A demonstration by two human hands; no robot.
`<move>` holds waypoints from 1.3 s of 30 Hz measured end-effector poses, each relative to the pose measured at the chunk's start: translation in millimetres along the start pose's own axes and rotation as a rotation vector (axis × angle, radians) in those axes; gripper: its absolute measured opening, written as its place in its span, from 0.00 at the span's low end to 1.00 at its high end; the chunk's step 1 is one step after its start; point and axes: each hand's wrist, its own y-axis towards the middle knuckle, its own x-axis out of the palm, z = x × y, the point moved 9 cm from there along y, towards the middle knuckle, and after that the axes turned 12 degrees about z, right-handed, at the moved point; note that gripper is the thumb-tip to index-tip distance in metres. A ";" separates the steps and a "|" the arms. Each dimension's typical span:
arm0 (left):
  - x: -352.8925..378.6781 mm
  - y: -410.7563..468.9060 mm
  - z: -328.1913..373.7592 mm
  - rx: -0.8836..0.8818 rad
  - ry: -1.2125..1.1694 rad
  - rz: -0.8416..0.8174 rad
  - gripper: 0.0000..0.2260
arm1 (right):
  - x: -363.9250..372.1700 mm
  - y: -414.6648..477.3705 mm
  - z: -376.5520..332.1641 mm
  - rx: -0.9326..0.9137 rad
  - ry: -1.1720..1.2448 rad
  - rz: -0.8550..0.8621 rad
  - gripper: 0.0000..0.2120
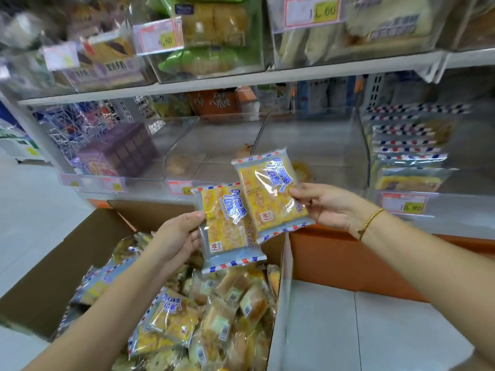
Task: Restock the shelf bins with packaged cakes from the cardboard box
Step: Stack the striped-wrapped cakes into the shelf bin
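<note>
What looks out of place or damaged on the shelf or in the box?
Nothing looks damaged or spilled. The middle clear bins hold only a few stray packs lying loose, and the packs in the cardboard box are jumbled, two kinds mixed.

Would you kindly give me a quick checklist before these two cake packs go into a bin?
1. Left hand grip on the lower pack: ok.
2. Right hand grip on the upper pack: ok, pinched at its edge.
3. Room in the middle bin: ok, nearly empty.
4. Edging matches the striped stack in the right bin: ok.
5. Price tag matches the packs: cannot tell, blurred.
6. Cardboard box holds more stock: ok.
</note>
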 end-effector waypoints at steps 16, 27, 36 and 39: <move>112.8 -21.6 36.1 0.103 -0.113 -0.135 0.08 | -105.4 -43.8 -36.3 -0.100 0.103 0.138 0.30; 192.4 -56.7 28.4 0.112 -0.053 -0.201 0.09 | -105.6 -80.4 -43.4 -0.176 -0.034 0.220 0.18; 257.8 -90.2 35.1 0.088 -0.012 -0.375 0.14 | -150.7 -117.8 -73.9 -0.305 -0.028 0.358 0.12; 279.1 -99.8 42.4 0.153 0.126 -0.442 0.12 | -148.8 -128.0 -80.4 -0.279 -0.053 0.295 0.17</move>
